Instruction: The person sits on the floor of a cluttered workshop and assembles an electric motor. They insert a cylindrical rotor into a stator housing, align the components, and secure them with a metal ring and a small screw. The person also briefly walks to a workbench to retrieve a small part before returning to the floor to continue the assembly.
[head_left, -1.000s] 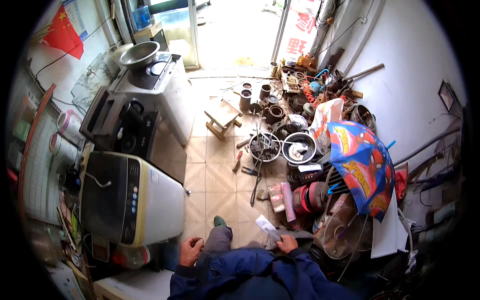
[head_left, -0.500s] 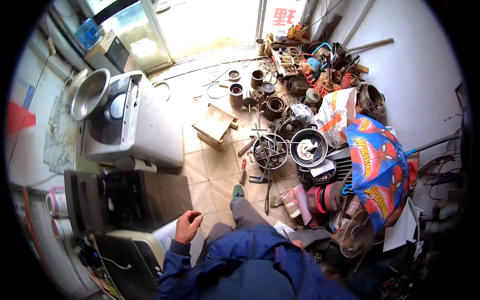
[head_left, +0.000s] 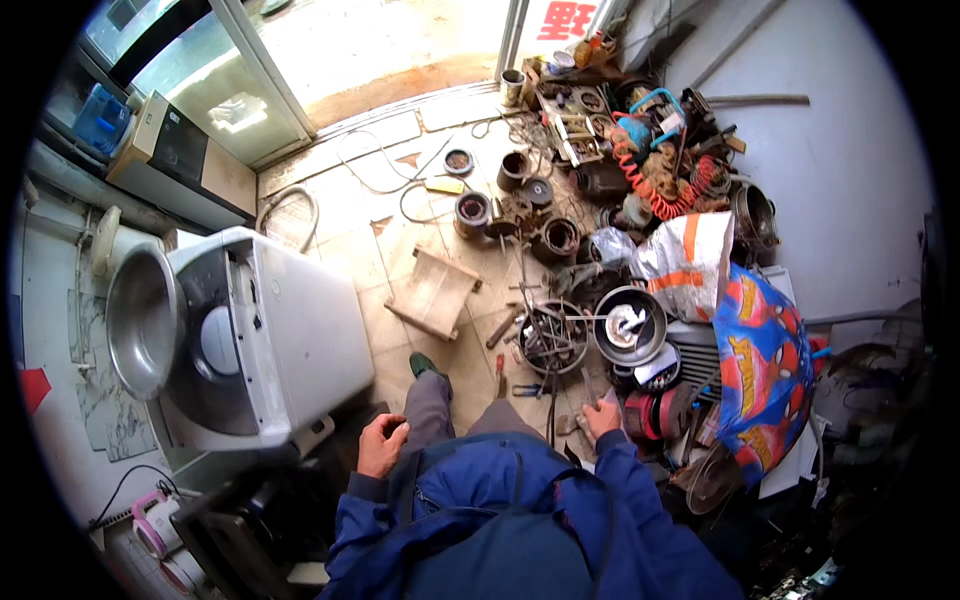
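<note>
The metal pot [head_left: 553, 338] heaped with rusty tools stands on the tiled floor [head_left: 393, 368], just beyond my right fingers [head_left: 602, 412]. These are bent; I cannot tell whether they hold the thin grey strip beside them. Blue-handled pliers [head_left: 527, 390] lie near them, by the pot. My left fingers [head_left: 394, 432] curl loosely, thumb close to the forefinger, with nothing visible between them.

Half a second ago my right hand was mostly hidden by my jacket [head_left: 490, 500]; now it shows clearly. The pot and the wooden stool [head_left: 436, 292] appear closer to me, and the white washing machine [head_left: 310, 330] with its steel basin [head_left: 147, 320] is now nearer my left hand.

The dark appliance [head_left: 250, 520] at lower left is deep in shadow, the fan guard [head_left: 712, 478] is half covered by the blue-and-red umbrella [head_left: 765, 375], and the clutter at lower right is too dark to make out.
</note>
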